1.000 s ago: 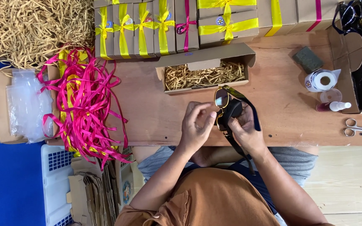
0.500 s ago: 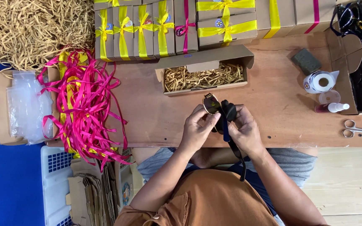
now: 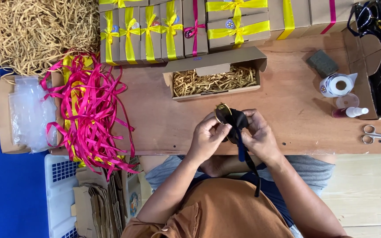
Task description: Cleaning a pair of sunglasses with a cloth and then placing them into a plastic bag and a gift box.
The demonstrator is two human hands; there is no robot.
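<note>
Seen from the head camera, both hands meet just above the near edge of the tabletop, a little right of its middle. Left hand (image 3: 206,136) and right hand (image 3: 257,136) are closed around a pair of glasses (image 3: 222,113) with a gold-coloured rim, mostly wrapped in a black cloth (image 3: 237,121); the left fingers pinch the rim and cloth from one side, the right fingers curl and press the cloth against it from the other. A narrow dark tail of the cloth hangs down from between the hands over the person's lap. Just beyond the hands lies an open cardboard box (image 3: 214,81) filled with shredded paper straw, its lid flap folded back toward the far edge. Along the far edge stands a row of closed boxes (image 3: 155,33) tied with yellow and pink ribbon. Near the left edge a heap of loose pink and yellow ribbons (image 3: 89,110) spills over the near edge, with clear plastic bags (image 3: 27,112) beside it and a big pile of straw (image 3: 36,31) at the far left corner. Toward the right edge sit a roll of tape (image 3: 337,84), a small spray bottle (image 3: 349,112) and, near the near right corner, scissors (image 3: 378,133).
</note>
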